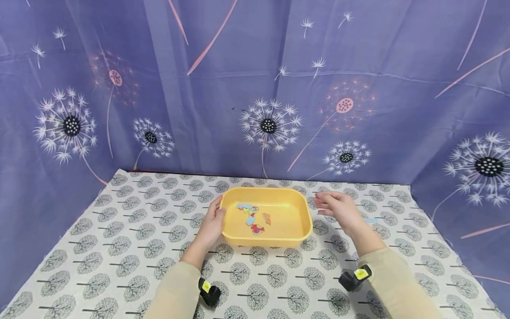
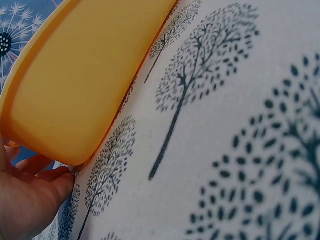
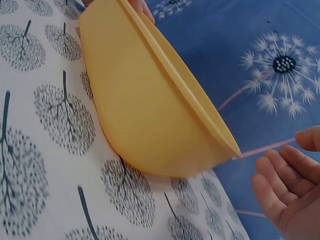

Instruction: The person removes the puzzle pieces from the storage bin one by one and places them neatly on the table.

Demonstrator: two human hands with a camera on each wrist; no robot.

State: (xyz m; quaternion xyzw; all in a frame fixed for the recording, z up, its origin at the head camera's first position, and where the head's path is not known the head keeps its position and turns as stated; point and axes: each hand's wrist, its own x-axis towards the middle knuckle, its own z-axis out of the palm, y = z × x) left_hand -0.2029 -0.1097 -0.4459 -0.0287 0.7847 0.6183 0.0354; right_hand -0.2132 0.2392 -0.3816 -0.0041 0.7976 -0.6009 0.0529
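Observation:
A yellow plastic basin point(image 1: 287, 241) with rounded corners stands on the patterned cloth, mid-table in the head view. Inside, toward its left half, lie several small flat colourful pieces: a red one point(image 1: 257, 229), an orange one point(image 1: 267, 218), and light blue ones point(image 1: 250, 220). My left hand point(image 1: 211, 226) grips the basin's left end, and its fingers point(image 2: 37, 163) show against the outer wall in the left wrist view. Just off the right end hovers my right hand point(image 1: 336, 208), empty. Its fingers point(image 3: 287, 172) are loosely bent and apart from the rim in the right wrist view.
On the tree-print cloth point(image 1: 135, 252), a light blue flat piece point(image 1: 371, 220) lies right of the basin, partly behind my right forearm. A purple dandelion-print curtain point(image 1: 215, 110) hangs behind the table and along both sides.

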